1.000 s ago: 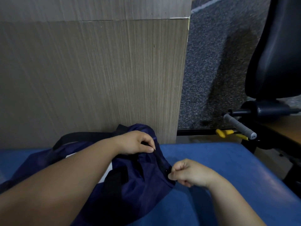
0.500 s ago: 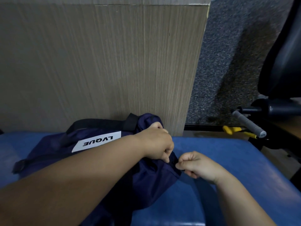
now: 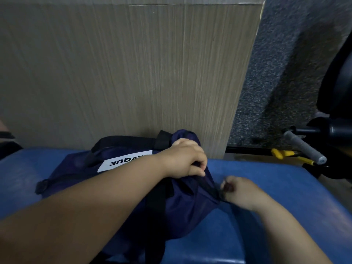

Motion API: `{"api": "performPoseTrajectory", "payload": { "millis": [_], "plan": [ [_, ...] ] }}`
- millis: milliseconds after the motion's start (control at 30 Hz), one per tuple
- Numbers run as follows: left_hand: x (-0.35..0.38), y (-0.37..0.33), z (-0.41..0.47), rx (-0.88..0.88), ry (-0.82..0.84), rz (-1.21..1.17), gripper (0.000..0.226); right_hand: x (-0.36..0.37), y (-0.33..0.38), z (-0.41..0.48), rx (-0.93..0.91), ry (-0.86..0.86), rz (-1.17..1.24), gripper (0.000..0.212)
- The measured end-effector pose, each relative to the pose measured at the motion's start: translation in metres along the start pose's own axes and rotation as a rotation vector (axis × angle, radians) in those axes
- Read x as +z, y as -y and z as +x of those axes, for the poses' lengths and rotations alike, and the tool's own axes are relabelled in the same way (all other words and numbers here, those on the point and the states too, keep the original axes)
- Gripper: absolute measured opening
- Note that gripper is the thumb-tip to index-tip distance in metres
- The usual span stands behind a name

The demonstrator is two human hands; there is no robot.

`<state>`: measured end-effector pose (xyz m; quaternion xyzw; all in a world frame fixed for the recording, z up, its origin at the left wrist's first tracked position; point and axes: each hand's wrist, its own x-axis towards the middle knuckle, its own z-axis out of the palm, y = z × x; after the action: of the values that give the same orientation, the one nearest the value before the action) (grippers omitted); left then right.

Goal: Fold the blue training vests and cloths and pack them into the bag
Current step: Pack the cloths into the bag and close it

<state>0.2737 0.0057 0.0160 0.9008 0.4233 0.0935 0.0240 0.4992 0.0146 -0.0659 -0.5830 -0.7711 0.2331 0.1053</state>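
Observation:
A dark navy bag (image 3: pixel 182 208) with black straps and a white label lies on the blue padded surface (image 3: pixel 276 187) against a wooden panel. My left hand (image 3: pixel 185 161) grips the bag's fabric near its right end. My right hand (image 3: pixel 240 191) is blurred, its fingers curled and pinching a small dark part at the bag's right edge, likely the zip pull. No vests or cloths show outside the bag.
The wood-grain panel (image 3: pixel 133 73) stands right behind the bag. At the right are grey carpet (image 3: pixel 276 73), a black chair (image 3: pixel 337 82), a grey-handled bar (image 3: pixel 302 147) and a yellow-handled tool (image 3: pixel 285 155). The padded surface ends at the right.
My left hand slid from the bag's top to its right end and took a fresh grip. My right hand stayed pinching at the bag's edge and is now blurred.

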Motion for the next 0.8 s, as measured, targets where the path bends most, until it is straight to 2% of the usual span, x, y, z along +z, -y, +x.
{"api": "performPoseTrajectory", "payload": {
  "millis": [100,167,267,333,467,533,700,800],
  "plan": [
    [-0.008,0.010,-0.027,-0.064,-0.105,-0.077,0.040,-0.005,0.027,-0.009,-0.226,-0.209,0.341,0.019],
    [-0.014,0.020,-0.056,-0.078,-0.173,-0.100,0.050,-0.005,0.055,-0.021,-0.400,-0.303,0.464,0.021],
    [-0.016,0.036,-0.115,-0.094,-0.201,-0.112,0.066,0.002,0.095,-0.042,-0.654,-0.384,0.384,0.022],
    [-0.014,0.045,-0.156,-0.152,-0.108,-0.099,0.082,0.013,0.115,-0.053,-0.741,-0.372,0.225,0.038],
    [-0.002,0.061,-0.205,-0.295,0.101,-0.074,0.099,0.042,0.135,-0.054,-0.628,-0.286,-0.149,0.077],
    [-0.003,0.064,-0.211,-0.309,0.130,-0.065,0.106,0.048,0.139,-0.050,-0.539,-0.294,-0.200,0.084],
    [-0.013,0.056,-0.218,-0.323,0.278,0.030,0.131,0.050,0.149,-0.041,-0.424,-0.338,-0.171,0.053],
    [-0.009,0.049,-0.221,-0.339,0.302,0.116,0.142,0.053,0.154,-0.039,-0.355,-0.337,-0.172,0.027]
  ]
}}
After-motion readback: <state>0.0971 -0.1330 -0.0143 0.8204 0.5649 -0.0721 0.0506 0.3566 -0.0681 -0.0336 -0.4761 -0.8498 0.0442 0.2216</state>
